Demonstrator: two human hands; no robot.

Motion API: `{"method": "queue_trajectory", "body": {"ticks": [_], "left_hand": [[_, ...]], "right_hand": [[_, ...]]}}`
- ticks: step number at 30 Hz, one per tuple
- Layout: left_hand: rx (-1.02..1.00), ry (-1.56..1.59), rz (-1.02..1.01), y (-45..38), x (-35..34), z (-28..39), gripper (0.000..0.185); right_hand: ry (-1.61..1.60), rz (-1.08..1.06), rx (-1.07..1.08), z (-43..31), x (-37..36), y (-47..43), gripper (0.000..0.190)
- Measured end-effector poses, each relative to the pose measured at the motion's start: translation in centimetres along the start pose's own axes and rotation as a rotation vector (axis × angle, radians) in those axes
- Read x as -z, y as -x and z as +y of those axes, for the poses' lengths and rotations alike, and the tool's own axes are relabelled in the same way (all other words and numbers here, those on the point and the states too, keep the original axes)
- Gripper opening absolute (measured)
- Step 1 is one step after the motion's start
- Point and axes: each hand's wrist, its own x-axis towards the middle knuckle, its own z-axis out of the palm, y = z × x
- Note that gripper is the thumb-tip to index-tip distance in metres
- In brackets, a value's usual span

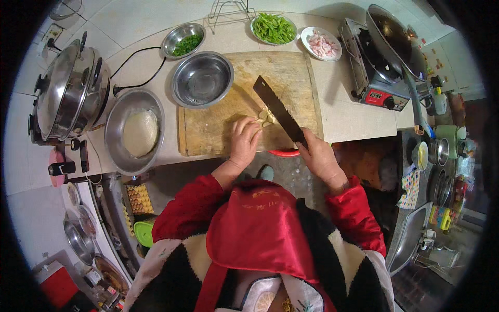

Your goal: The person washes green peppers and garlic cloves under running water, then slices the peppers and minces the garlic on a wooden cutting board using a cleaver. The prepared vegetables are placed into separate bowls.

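Observation:
Pale sliced pieces, perhaps ginger or garlic, lie on the wooden cutting board. My left hand rests on the board with its fingertips against these pieces; what its fingers cover is hidden. My right hand grips the handle of a dark cleaver, whose blade slants up and left just right of the pieces. A steel bowl stands on the board's upper left corner. Behind the board are a bowl of chopped greens, a plate of cut green vegetable and a plate of sliced raw meat.
At left, a steel basin holds dough, near a large lidded steamer pot and a black power cord. A portable gas stove with a wok stands right. A sink is at lower right.

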Motion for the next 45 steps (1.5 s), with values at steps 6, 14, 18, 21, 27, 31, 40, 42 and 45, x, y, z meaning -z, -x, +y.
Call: {"method": "queue_trajectory", "body": {"ticks": [6, 14, 18, 21, 27, 31, 40, 42, 45], "left_hand": [[0.017, -0.06, -0.095, -0.2, -0.6, -1.0, 0.03], [0.023, -0.05, 0.0, -0.5, -1.5, -1.9, 0.024], [0.022, -0.043, -0.026, -0.9, -1.6, -2.2, 0.021], [0.052, -0.024, -0.04, -0.7, -1.1, -1.6, 0.019], [0.003, 0.005, 0.005, -0.2, -0.7, -1.7, 0.015], [-0.014, -0.003, -0.025, 0.2, -0.1, -1.5, 0.015], [-0.019, 0.016, -0.025, 0.3, 0.4, -2.1, 0.018], [-0.007, 0.035, -0.013, -0.1, 0.5, -1.8, 0.016], [0.026, 0.039, 0.036, 0.0, 1.1, -1.6, 0.013]], "right_hand": [[0.203, -0.103, -0.01, -0.3, -1.7, -0.6, 0.029], [0.118, -0.066, 0.028, -1.0, -0.5, 0.0, 0.028], [0.162, -0.074, 0.037, -0.3, -1.7, -0.2, 0.03], [0.081, -0.058, 0.029, -1.2, -0.3, 0.7, 0.03], [0.09, -0.113, 0.029, -0.5, -1.9, 0.9, 0.033], [0.048, -0.079, 0.043, -1.3, -1.5, 1.7, 0.032], [0.06, -0.101, 0.004, -2.0, -2.5, 1.4, 0.029], [0.109, -0.15, -0.035, -1.7, -2.8, 0.8, 0.029], [0.056, -0.031, 0.05, -1.5, -2.3, 0.9, 0.028]]}}
